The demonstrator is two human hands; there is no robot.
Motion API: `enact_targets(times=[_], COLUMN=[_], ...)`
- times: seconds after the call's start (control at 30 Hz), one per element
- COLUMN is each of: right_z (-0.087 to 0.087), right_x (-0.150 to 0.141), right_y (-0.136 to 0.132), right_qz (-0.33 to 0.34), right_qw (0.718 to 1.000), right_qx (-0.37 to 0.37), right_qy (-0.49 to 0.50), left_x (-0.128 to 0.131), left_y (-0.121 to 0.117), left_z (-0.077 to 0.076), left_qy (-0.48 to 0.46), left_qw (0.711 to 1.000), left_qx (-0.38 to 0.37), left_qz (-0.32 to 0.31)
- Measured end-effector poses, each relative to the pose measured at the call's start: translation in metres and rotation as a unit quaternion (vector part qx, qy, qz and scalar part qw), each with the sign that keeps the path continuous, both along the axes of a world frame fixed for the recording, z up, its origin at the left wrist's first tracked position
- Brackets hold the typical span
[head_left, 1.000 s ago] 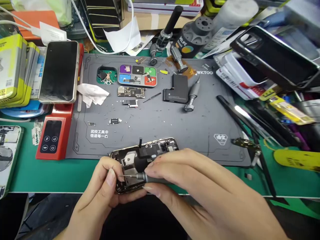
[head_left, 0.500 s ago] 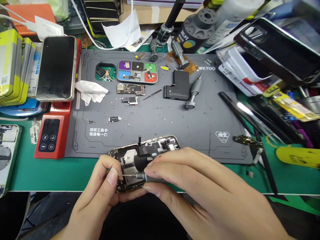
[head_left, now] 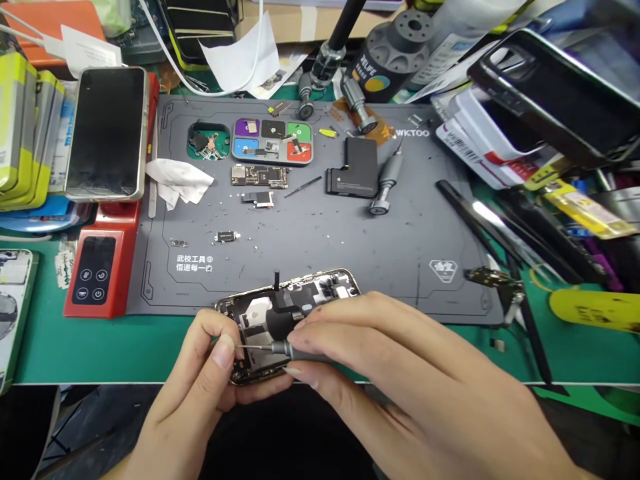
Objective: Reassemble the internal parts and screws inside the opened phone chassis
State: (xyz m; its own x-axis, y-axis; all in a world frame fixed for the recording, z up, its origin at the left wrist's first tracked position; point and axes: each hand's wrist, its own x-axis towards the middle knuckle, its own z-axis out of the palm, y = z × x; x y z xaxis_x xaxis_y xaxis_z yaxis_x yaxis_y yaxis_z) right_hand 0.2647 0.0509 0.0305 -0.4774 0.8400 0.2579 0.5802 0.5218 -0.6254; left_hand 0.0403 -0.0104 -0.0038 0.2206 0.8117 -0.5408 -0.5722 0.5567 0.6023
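Note:
An opened phone housing, its inner parts bare, is tilted at the front edge of the bench. My left hand is closed around its left end, thumb and forefinger near the lower left corner. Between the fingers of my right hand lies a grey screwdriver, held nearly level over the housing. Its thin shaft points left, and the tip meets my left thumb and forefinger; whether a screw is there is too small to tell. A black flex cable sticks up from the housing's far edge.
On the grey mat lie a logic board, a black battery, another screwdriver and a coloured parts tray. A phone rests on a red device at left. Tweezers lie at right.
The view has shifted very slightly. Both hands, the phone housing and the screwdriver keep nearly the same pose.

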Motion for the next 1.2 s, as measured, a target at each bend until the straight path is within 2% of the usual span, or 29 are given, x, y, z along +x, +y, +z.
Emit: enact_targets(times=[0.07,0.23,0.4,0.63,0.7,0.83,1.0,1.2], right_z=[0.000,0.002,0.006,0.002,0.002,0.002,0.000,-0.002], right_x=[0.000,0.000,0.000,0.011,0.015,0.016,0.005,-0.002], right_y=[0.000,-0.001,-0.001,0.001,0.002,0.004,0.007,0.007], right_qz=[0.000,0.007,0.009,0.014,0.017,0.030,0.059,0.048], right_qw=[1.000,1.000,1.000,0.999,0.999,0.998,0.995,0.995], right_qx=[-0.003,-0.008,-0.007,-0.006,-0.007,-0.026,-0.040,-0.066], right_qy=[-0.006,-0.004,-0.007,-0.028,-0.040,-0.057,-0.065,-0.061], left_x=[0.000,-0.001,-0.002,0.003,0.005,0.003,-0.003,-0.010], left_y=[0.000,-0.002,0.001,0.007,0.004,-0.002,0.001,0.003], left_z=[0.001,-0.004,-0.007,0.019,0.021,0.013,0.008,0.005], left_qy=[0.007,-0.017,-0.046,-0.021,0.005,0.025,0.007,-0.093], left_qw=[1.000,0.999,0.998,1.000,1.000,0.999,0.997,0.995], left_qx=[-0.004,0.041,0.042,0.016,0.007,-0.006,-0.073,-0.026], left_qz=[-0.001,-0.019,-0.016,-0.009,-0.012,-0.024,-0.019,-0.030])
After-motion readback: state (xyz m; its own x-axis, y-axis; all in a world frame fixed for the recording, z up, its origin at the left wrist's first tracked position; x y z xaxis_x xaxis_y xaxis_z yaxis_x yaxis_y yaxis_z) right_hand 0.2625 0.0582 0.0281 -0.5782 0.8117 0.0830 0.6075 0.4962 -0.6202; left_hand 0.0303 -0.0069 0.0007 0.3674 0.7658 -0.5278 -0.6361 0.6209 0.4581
